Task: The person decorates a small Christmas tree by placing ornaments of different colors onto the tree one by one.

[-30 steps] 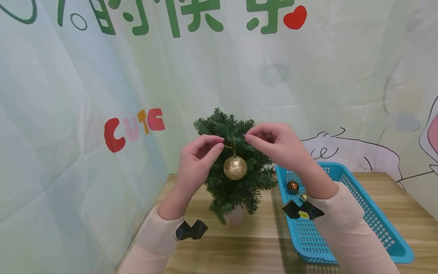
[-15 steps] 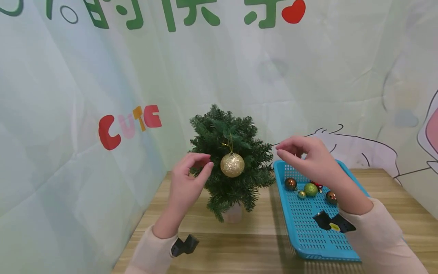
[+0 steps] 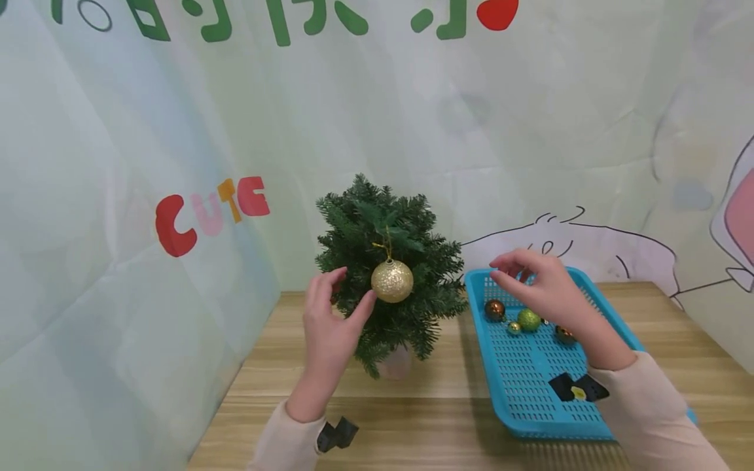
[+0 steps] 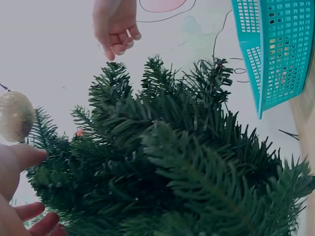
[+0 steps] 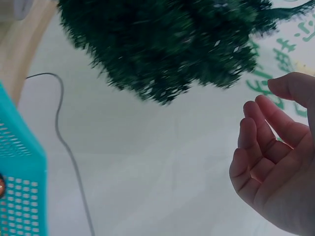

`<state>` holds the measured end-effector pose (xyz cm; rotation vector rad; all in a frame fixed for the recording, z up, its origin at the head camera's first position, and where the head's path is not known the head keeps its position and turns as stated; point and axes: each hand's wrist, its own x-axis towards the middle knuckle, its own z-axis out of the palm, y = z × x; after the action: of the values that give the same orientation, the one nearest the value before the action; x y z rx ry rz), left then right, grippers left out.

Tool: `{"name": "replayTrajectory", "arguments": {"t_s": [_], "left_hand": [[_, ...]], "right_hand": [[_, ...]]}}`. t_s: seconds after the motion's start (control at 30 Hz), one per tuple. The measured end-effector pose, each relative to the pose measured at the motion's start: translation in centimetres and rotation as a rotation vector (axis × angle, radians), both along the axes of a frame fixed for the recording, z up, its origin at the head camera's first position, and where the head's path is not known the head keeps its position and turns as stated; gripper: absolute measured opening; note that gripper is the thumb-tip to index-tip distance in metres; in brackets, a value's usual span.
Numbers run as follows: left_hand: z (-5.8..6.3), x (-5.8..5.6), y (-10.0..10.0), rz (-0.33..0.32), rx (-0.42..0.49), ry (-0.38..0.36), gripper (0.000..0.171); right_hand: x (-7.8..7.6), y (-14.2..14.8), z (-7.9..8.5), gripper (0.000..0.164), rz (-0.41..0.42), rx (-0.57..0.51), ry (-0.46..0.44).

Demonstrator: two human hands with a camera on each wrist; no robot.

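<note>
A gold glitter ball ornament point(image 3: 392, 281) hangs by a gold loop from the front of a small green Christmas tree point(image 3: 424, 288). My left hand point(image 3: 331, 327) is just left of the ornament, fingers spread and relaxed. Its thumb tip is at or very near the ball's left edge; whether they touch I cannot tell. In the left wrist view the ball point(image 4: 15, 117) sits just above the thumb. My right hand point(image 3: 544, 288) hovers above the basket's back part, fingers loosely bent and holding nothing. The right wrist view shows that hand point(image 5: 278, 157) apart from the branches.
A blue plastic basket point(image 3: 518, 425) stands right of the tree on the wooden table point(image 3: 412, 425). Inside are a brown ball point(image 3: 495, 310), a green ball point(image 3: 529, 320), a small gold ball point(image 3: 514, 328) and another brown one point(image 3: 564, 335). A printed cloth point(image 3: 353, 118) hangs behind.
Both hands have let go of the ornament's loop and drawn apart. My right hand has moved right, over the basket. My left hand dropped away, then came back beside the ball.
</note>
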<state>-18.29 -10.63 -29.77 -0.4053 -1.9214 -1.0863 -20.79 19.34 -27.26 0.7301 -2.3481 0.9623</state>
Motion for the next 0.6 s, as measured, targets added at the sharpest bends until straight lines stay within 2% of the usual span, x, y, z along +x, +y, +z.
{"name": "replayTrajectory", "arguments": {"t_s": [0.1, 0.3, 0.6], "left_hand": [[-0.2, -0.4, 0.4, 0.019, 0.033, -0.001, 0.044], [-0.3, -1.1, 0.5, 0.019, 0.093, 0.065, 0.029], [-0.4, -1.7, 0.3, 0.002, 0.109, 0.166, 0.009]], "right_hand": [[-0.8, 0.5, -0.8, 0.016, -0.015, 0.013, -0.042], [-2.6, 1.4, -2.1, 0.025, -0.057, 0.023, -0.137], [-5.1, 2.7, -3.7, 0.037, -0.092, 0.021, -0.296]]}}
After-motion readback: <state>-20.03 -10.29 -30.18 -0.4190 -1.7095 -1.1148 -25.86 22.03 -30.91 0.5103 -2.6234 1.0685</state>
